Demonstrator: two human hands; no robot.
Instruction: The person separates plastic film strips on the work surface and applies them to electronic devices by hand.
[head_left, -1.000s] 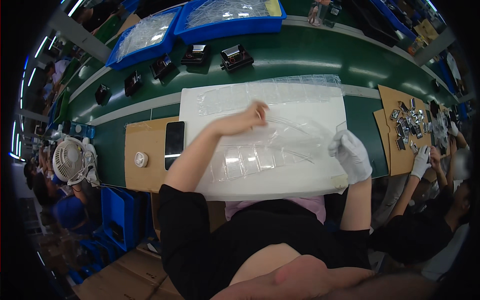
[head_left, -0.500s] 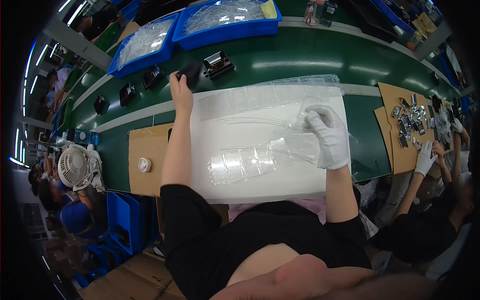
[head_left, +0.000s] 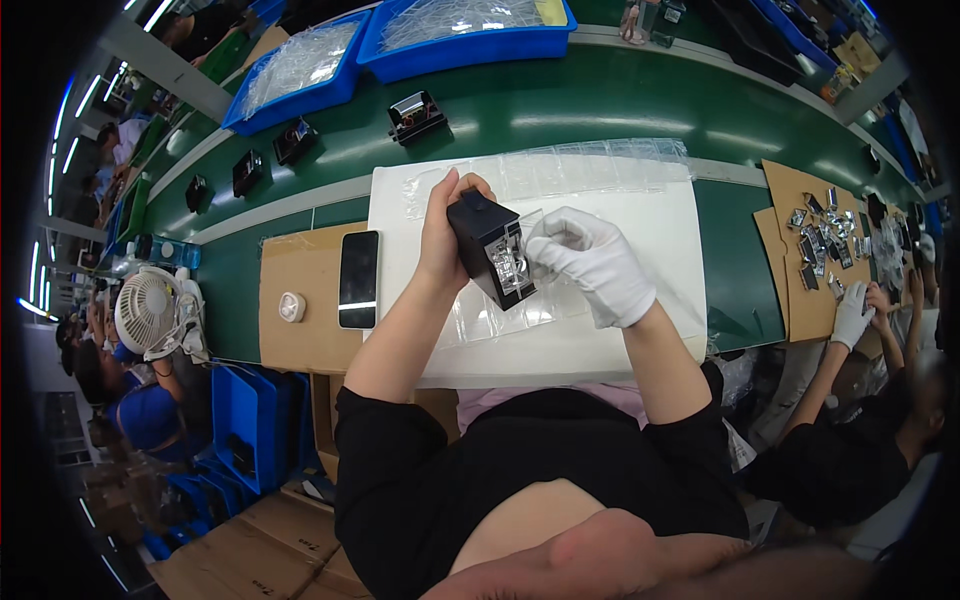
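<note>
Head view, from where I stand: over a white board (head_left: 660, 215) on the green desk (head_left: 620, 105), a black box (head_left: 483, 240) is held up, tilted, its silvery, windowed face turned toward the right. The person's bare left hand (head_left: 445, 238) has its grip wrapped around the box's left side. The gloved right hand (head_left: 592, 262) is at the windowed face, its grip pinched, seemingly on a thin clear piece (head_left: 533, 220); the fingers partly hide the contact. Clear film strips (head_left: 478, 320) lie on the board beneath, and a phone (head_left: 358, 280) lies to the left. To do this well, I would brace the box firmly with the left grip, fingers away from the windowed face, angle that face squarely toward the glove, and handle the clear piece by its edges with light pressure, since such thin material would probably crease or smudge if forced.
</note>
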